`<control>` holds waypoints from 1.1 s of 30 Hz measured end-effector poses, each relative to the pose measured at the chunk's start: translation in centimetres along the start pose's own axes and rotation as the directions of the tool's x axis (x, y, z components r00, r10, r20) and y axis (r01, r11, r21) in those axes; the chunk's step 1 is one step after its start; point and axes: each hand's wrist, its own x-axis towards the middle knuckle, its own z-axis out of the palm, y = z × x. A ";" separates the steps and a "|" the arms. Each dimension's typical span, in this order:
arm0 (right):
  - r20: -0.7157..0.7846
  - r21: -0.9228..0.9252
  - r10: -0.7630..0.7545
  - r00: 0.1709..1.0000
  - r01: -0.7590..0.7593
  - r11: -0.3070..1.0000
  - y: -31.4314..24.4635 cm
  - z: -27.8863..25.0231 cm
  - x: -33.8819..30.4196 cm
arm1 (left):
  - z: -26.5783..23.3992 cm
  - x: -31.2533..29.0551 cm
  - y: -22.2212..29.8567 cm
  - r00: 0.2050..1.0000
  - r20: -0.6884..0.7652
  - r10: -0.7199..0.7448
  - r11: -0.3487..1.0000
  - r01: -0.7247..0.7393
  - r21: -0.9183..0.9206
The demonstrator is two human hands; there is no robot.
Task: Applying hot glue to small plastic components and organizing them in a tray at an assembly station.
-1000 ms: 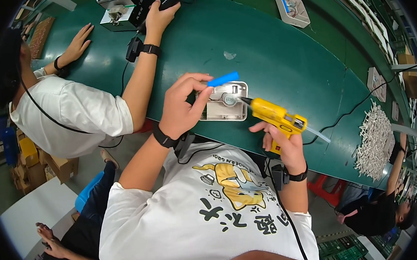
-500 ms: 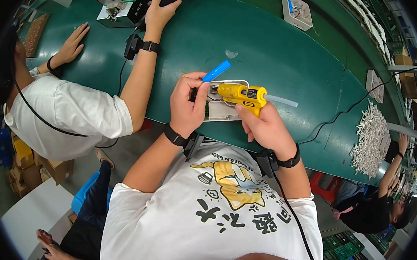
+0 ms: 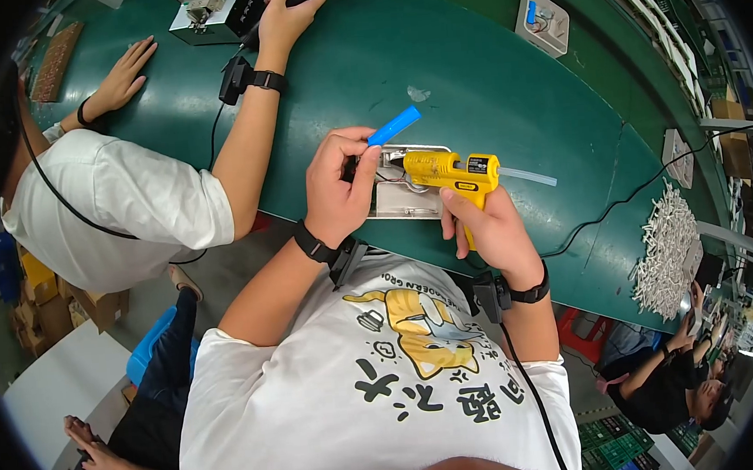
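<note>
My right hand (image 3: 487, 225) grips a yellow glue gun (image 3: 448, 169) by its handle, with a clear glue stick (image 3: 528, 176) poking out of its back. The gun's nozzle points left, down at a small metal fixture plate (image 3: 403, 202) lying on the green table (image 3: 470, 80). My left hand (image 3: 336, 184) holds a blue cylindrical part (image 3: 393, 125) between thumb and fingers just above the plate's left end, close to the gun's tip.
A person in a white shirt (image 3: 121, 209) sits at my left, one hand flat on the table (image 3: 121, 76), the other on a dark tool (image 3: 287, 12) by a fixture. A grey box (image 3: 543, 22) stands far back. A heap of white sticks (image 3: 664, 250) lies right.
The glue gun has swung from the right of the plate over to it, nozzle now at the fixture. My left hand has tilted the blue part up beside the gun tip.
</note>
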 end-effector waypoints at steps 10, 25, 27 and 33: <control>-0.011 0.025 0.018 1.000 -0.017 1.000 -0.4 -0.9 -0.9 | 0.3 0.4 1.1 0.993 -0.095 0.076 0.994 -0.068 0.086; -0.180 -0.038 -0.022 0.983 0.016 0.999 2.2 -3.0 -2.3 | 0.0 0.8 1.7 0.971 -0.024 0.239 0.948 -0.228 0.224; -0.194 -0.049 -0.011 0.981 0.002 0.999 2.0 -2.8 -2.2 | 0.0 0.8 1.6 0.974 -0.031 0.223 0.957 -0.213 0.199; -0.154 -0.057 -0.006 0.988 -0.003 0.998 2.1 -3.3 -2.4 | 0.0 0.7 1.5 0.981 -0.006 0.196 0.958 -0.190 0.215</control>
